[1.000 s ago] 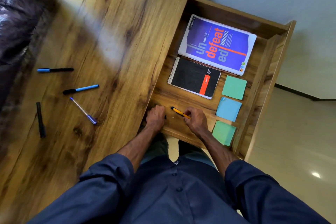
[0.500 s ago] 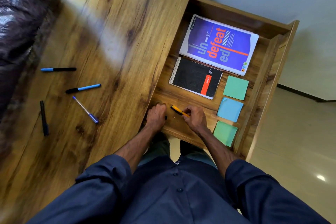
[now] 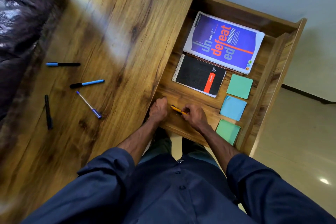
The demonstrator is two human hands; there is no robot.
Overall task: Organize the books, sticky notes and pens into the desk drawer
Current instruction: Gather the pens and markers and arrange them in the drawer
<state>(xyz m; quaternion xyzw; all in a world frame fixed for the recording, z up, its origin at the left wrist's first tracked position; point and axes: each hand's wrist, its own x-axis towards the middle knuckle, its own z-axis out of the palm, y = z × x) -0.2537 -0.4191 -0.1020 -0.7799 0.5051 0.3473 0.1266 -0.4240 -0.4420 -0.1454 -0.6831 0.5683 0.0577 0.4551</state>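
Observation:
The desk drawer stands pulled open on the right. In it lie a purple book, a black spiral notebook and three sticky note pads: green, blue and green. My right hand pinches an orange pen low over the drawer's front floor. My left hand rests beside it with curled fingers; anything under them is hidden. Several pens lie on the desk top: a blue-capped black one, a blue marker, a clear blue pen and a black pen.
The wooden desk top runs along the drawer's left side. A dark leather sofa borders the desk at the far left. Tiled floor and a pale wall lie to the right of the drawer.
Both hands stay at the drawer's front, with the orange pen still in my right hand. Only the view has shifted slightly.

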